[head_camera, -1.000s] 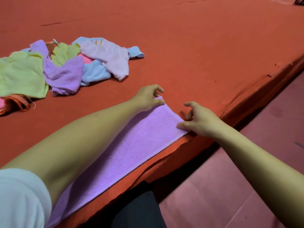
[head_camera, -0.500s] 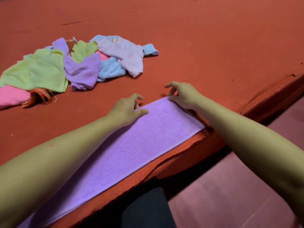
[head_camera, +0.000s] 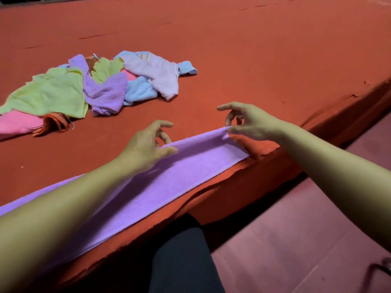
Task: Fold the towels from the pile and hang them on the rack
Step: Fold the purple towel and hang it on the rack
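A long purple towel [head_camera: 179, 178] lies along the near edge of the red table [head_camera: 254, 49]. Its far long edge is lifted off the table. My left hand [head_camera: 148, 149] pinches that far edge near the middle between thumb and fingers. My right hand [head_camera: 247, 121] pinches the far right corner of the towel. A pile of towels [head_camera: 101, 85] in green, purple, blue, pale pink and pink lies further back on the left. No rack is in view.
The table's front edge [head_camera: 275, 157] runs diagonally, with its red cover torn and wrinkled. Below it are a reddish floor [head_camera: 296, 240] and my dark trouser leg [head_camera: 182, 261]. A metal object [head_camera: 383, 269] shows at the bottom right corner.
Both hands went from resting on the flat towel to pinching its far edge, which now rises off the table. The right hand earlier moved from the near right corner to the far right corner.
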The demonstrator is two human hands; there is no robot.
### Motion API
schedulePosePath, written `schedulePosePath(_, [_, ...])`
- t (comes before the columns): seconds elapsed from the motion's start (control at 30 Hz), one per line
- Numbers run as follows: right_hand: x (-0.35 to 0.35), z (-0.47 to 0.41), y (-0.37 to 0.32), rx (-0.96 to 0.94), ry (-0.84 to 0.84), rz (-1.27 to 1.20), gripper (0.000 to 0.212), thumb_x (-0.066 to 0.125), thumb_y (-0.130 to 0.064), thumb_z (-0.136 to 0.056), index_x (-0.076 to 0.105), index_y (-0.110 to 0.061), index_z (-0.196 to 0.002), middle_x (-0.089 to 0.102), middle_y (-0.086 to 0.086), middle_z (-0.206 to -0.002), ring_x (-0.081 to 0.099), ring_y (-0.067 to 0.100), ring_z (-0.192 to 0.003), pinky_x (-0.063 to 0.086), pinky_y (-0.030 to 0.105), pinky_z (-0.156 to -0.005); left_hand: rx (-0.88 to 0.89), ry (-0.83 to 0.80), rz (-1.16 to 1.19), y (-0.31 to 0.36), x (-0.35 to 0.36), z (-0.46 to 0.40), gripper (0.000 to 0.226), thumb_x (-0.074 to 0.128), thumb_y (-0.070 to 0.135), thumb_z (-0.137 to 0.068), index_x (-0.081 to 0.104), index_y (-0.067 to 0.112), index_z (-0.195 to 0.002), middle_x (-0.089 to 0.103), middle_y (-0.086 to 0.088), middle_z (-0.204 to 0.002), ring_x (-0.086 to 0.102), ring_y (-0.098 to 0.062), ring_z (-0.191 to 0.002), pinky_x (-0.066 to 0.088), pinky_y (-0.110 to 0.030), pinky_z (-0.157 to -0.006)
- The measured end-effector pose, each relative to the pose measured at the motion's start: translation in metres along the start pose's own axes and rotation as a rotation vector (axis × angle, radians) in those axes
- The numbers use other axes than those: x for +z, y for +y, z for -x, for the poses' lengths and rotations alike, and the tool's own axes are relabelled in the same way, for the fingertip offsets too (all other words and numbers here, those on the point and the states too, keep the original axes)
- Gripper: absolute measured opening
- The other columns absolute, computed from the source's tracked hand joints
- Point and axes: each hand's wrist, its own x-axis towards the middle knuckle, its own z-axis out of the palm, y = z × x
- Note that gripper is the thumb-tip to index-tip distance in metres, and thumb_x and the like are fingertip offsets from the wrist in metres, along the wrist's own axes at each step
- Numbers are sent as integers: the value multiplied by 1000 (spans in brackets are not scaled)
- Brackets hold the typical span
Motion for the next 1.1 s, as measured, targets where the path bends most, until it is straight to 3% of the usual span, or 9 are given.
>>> schedulePosePath(0.13, [4,28,3,-27,-13,126,64,70,-6,-82,49,-31,-137,62,-16,-90,48,9,-73,39,15,-72,60,-44,-17,11,14,34,54,81,21,-78,50,39,-119,65,25,-88,53,-8,-57,41,-17,-63])
schedulePosePath(0.23, [7,43,6,-44,-14,208,65,68,-6,-82,48,-34,-137,62,-17,-93,49,7,-81,37,21,-77,82,-39,-75,17,24,50,51,78,24,-81,52,37,-122,64,31,-90,57,-6,-64,39,-12,-66])
schedulePosePath(0.4, [9,58,13,-59,-10,291,63,67,-6,-84,48,-33,-138,60,-22,-93,45,8,-82,32,13,-73,54,-65,-62,24,35,61,48,76,24,-82,53,36,-122,66,29,-86,59,-4,-67,45,-21,-72])
schedulePosePath(0.53, [15,68,15,-89,-32,338,57,64,-8,-86,50,-30,-137,58,-24,-94,46,17,-84,36,24,-75,50,-101,-80,25,43,65,47,74,24,-83,51,36,-122,68,26,-88,60,-3,-69,45,-20,-72])
schedulePosePath(0.67, [20,77,17,-105,41,370,50,58,-10,-86,55,-27,-133,65,-21,-97,47,14,-86,43,28,-79,76,-108,-122,28,43,69,41,71,34,-87,55,32,-125,72,25,-91,60,1,-74,42,-22,-76])
schedulePosePath(0.77, [20,80,10,-93,98,392,49,55,-12,-87,55,-27,-133,65,-22,-91,49,15,-86,44,32,-81,71,-77,-157,30,40,74,42,62,41,-92,54,30,-132,73,23,-92,63,-8,-86,40,-25,-81])
schedulePosePath(0.93, [17,65,-12,-26,188,383,46,52,-18,-87,52,-29,-132,65,-21,-88,55,19,-89,49,41,-84,30,-58,-15,30,24,74,39,61,24,-93,52,29,-130,73,20,-89,65,-1,-73,47,-25,-78])
schedulePosePath(1.1, [48,41,-68,-173,195,312,43,55,-13,-90,55,-24,-132,65,-16,-96,52,20,-85,45,36,-79,2,95,107,15,-14,95,35,63,13,-90,56,35,-117,71,19,-94,64,-5,-76,47,-18,-69])
